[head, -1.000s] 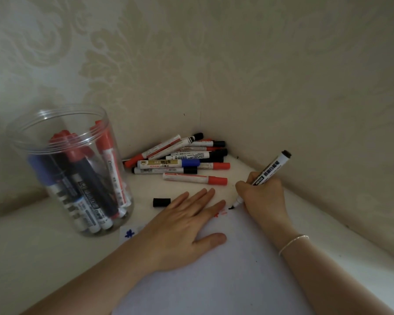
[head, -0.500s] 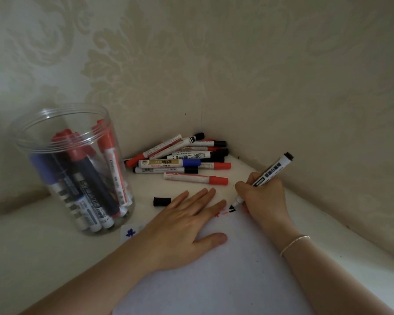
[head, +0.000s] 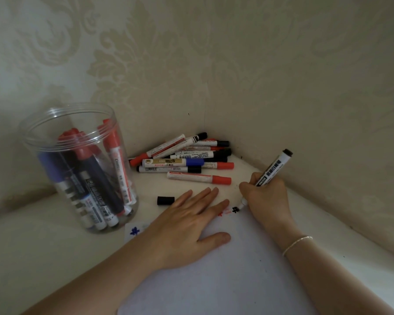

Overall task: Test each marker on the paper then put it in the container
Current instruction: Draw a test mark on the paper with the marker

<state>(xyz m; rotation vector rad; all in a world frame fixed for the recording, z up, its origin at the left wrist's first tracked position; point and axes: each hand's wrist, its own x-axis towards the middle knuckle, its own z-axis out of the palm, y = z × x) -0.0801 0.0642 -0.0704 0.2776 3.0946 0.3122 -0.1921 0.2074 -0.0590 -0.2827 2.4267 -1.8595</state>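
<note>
- My right hand (head: 265,196) grips a black marker (head: 273,168); the fingers are curled around its white barrel and the black back end points up and to the right, toward the wall.
- The tip of this marker touches the paper (head: 225,280) at a small black mark (head: 235,209), near the far edge of the sheet.
- Just left of the black mark there is a faint red mark (head: 223,212) on the paper.
- My left hand (head: 189,226) lies flat on the paper, fingers straight and a little spread, and it holds nothing; the fingertips are near the red mark.
- A black cap (head: 165,200) lies alone on the table (head: 43,258), just left of my left fingers.
- A blue mark (head: 134,230) is on the left corner of the paper, close to the container.
- The clear plastic container (head: 77,164) stands upright at the left, open at the top, with several markers inside, red, blue and dark ones, leaning against its wall.
- A pile of markers (head: 184,158) lies in the corner where the two walls meet, beyond my hands; caps are red, black and blue.
- One red-capped marker (head: 199,177) lies nearest to me, a little apart from the pile.
- A thin bracelet (head: 297,243) is on my right wrist.
</note>
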